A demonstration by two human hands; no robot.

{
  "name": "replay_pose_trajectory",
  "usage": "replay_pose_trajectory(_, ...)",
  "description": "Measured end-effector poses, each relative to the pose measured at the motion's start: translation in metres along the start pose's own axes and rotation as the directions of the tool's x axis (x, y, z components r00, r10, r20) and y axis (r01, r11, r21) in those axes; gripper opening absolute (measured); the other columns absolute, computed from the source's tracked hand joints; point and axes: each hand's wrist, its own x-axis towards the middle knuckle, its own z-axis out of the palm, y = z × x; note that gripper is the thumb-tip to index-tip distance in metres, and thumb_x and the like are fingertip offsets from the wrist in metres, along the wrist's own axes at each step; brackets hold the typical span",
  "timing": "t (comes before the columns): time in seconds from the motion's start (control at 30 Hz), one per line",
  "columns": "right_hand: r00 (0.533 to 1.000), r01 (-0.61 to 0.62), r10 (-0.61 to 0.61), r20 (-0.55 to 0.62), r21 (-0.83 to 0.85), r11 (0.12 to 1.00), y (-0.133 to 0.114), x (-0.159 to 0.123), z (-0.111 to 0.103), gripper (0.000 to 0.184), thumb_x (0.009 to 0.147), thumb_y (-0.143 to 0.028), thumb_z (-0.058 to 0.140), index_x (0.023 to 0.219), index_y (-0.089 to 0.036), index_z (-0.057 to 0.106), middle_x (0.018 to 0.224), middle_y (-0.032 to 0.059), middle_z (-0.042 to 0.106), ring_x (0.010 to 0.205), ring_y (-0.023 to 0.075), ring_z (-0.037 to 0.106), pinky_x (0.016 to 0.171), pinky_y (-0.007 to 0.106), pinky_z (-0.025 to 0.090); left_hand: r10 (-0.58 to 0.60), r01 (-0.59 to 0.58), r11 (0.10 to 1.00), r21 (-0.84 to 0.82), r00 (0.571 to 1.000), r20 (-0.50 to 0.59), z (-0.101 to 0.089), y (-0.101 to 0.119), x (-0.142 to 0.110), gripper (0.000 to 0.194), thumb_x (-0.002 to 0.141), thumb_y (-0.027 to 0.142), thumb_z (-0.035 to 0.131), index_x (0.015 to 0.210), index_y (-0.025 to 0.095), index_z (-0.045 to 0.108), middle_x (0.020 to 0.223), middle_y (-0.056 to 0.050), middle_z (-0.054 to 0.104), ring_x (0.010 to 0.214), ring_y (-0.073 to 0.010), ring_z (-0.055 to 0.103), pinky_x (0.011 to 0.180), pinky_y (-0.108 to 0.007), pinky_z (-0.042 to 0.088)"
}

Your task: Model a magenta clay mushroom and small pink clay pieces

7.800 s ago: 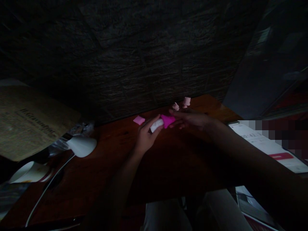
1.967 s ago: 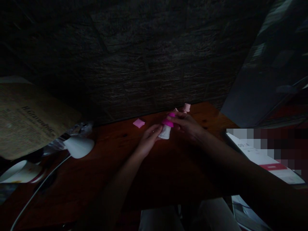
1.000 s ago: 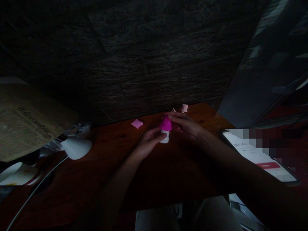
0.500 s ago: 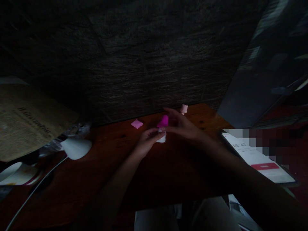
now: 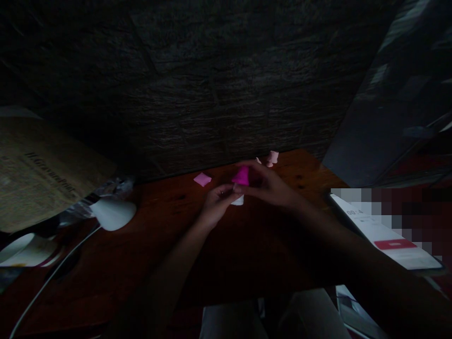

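The left hand pinches the white, soft-looking base; the right hand curves half-open around the magenta cone-shaped cap above, its hold unclear. Light, even pressure probably avoids dents. Beyond, pale pink lumps leave the right fingers little room.

Dark print on the brown package reads roughly "H.GravurePrint"; the lit phone screen shows "00:4", the rest unreadable

Head-worn view, forward and down over hands
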Motion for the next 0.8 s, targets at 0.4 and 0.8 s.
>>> replay_pose_trajectory(0.4,0.971,0.194,-0.226,-0.079,-0.299,0.934,-0.0007,-0.0001,0.0053,0.017,0.09,-0.029,0.067,0.102,-0.027,0.078,0.123,0.0092,0.069,0.117,0.0245,0.065,0.1,0.043,0.05,0.018,-0.016,0.996,0.082,1.0,-0.023,0.0008,0.0002,-0.0001,0.028,0.065,0.037,0.085,0.08,0.016,0.075,0.076,-0.002,0.07,0.071,-0.0134,0.061,0.07,-0.026,0.047)
replay_pose_trajectory(0.8,0.961,0.236,-0.27,-0.053,-0.347,0.908,0.0015,-0.0005,0.003,0.017,0.091,-0.028,0.066,0.101,-0.023,0.079,0.131,0.0113,0.066,0.118,0.0257,0.065,0.1,0.043,0.051,0.084,-0.089,0.985,0.147,0.996,0.04,0.0027,-0.0016,-0.0016,0.027,0.063,0.034,0.085,0.079,0.017,0.072,0.079,-0.003,0.073,0.073,-0.0162,0.066,0.07,-0.029,0.052)
